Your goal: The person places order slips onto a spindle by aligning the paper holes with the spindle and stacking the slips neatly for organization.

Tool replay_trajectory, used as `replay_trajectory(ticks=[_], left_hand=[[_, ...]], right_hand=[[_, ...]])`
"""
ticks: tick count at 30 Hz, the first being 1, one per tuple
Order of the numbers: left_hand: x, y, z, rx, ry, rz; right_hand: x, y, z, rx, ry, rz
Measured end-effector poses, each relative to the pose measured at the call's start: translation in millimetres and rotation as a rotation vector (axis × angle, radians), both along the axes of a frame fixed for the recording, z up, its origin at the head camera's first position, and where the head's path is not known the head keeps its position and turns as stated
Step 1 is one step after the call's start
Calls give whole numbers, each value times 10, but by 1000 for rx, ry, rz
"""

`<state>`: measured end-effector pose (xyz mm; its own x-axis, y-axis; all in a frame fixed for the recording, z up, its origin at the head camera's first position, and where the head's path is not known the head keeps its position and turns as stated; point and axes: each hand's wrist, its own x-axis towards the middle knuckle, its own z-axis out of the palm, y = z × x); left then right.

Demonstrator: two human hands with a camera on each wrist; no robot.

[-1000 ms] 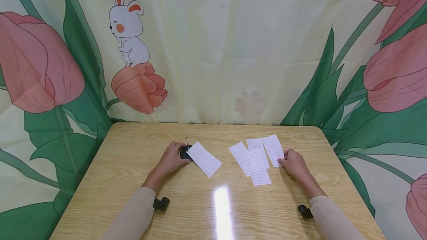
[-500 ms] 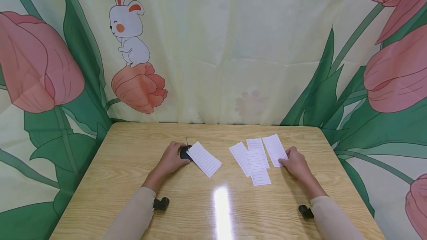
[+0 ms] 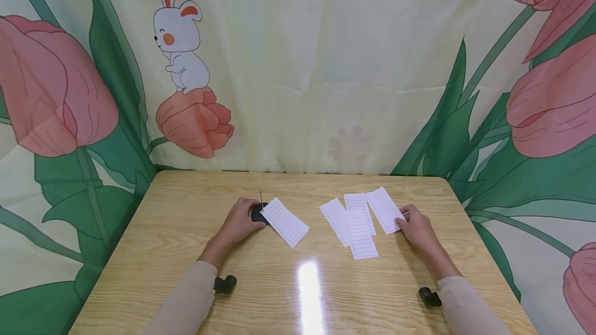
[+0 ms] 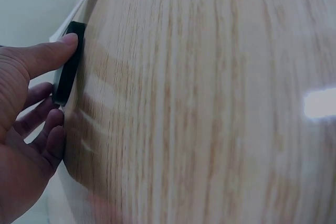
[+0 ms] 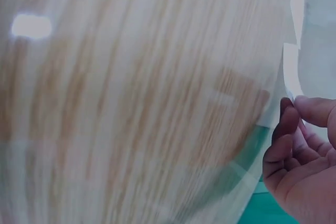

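Observation:
My left hand (image 3: 239,219) holds the edge of a black round base with a thin upright spike (image 3: 261,199), which looks like a receipt spike. Its dark rim (image 4: 70,66) lies between thumb and fingers in the left wrist view. Several lined paper slips (image 3: 285,222) lie slanted over the base's right side, by the spike. My right hand (image 3: 417,226) pinches the lower right corner of another lined slip (image 3: 383,210). In the right wrist view that slip (image 5: 290,72) bends up from between thumb and fingertips.
More lined slips lie on the wooden table (image 3: 186,211) left of my right hand: a tilted one (image 3: 333,221), one at the back (image 3: 356,201) and a front one (image 3: 360,239) overlapping them. A printed curtain (image 3: 288,66) hangs behind the table's far edge.
My right hand has shifted slightly right along the slip's lower end, and the slip has turned a little with its lower edge swung right. The left hand and spike base stay put.

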<state>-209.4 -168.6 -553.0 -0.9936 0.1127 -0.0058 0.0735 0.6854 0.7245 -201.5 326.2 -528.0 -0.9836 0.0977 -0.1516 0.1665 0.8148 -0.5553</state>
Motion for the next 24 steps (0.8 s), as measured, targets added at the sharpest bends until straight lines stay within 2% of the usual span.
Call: replay_trajectory(ticks=[14, 24], left_hand=[[14, 14, -4, 0, -6, 3], [3, 4, 32, -9, -14, -1]], right_hand=[[40, 139, 152, -24, 56, 10], [5, 71, 342, -22, 106, 33]])
